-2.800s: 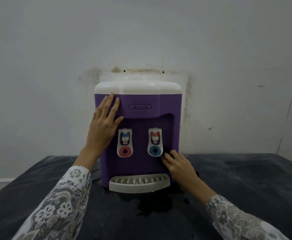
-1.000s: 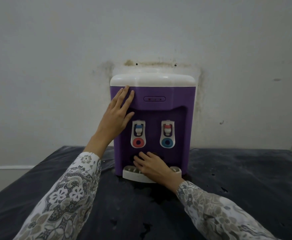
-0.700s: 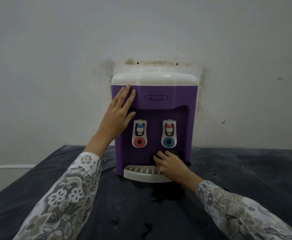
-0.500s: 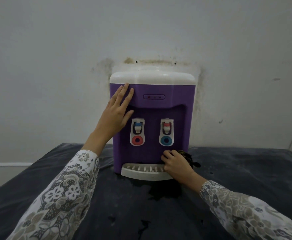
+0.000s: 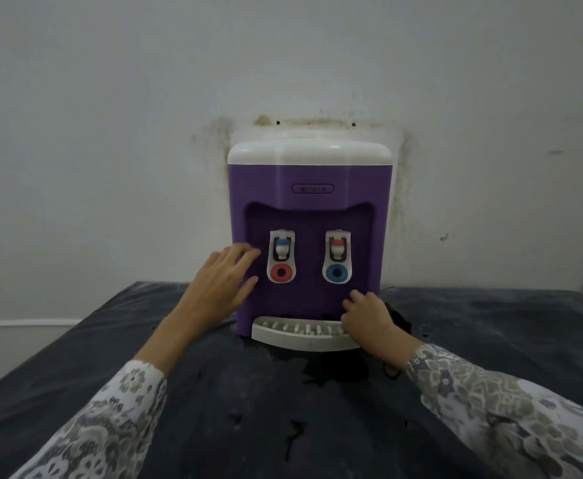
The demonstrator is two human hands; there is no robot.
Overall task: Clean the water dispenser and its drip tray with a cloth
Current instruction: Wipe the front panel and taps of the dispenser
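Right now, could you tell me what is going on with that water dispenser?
A person is wiping the purple dispenser, which stands on a dark table against the wall. The right hand holds a dark cloth at the dispenser's lower right front corner, just above the right end of the white drip tray. The left hand lies with its fingers spread on the lower left front, beside the left tap. A dark wet patch shows on the table in front of the tray.
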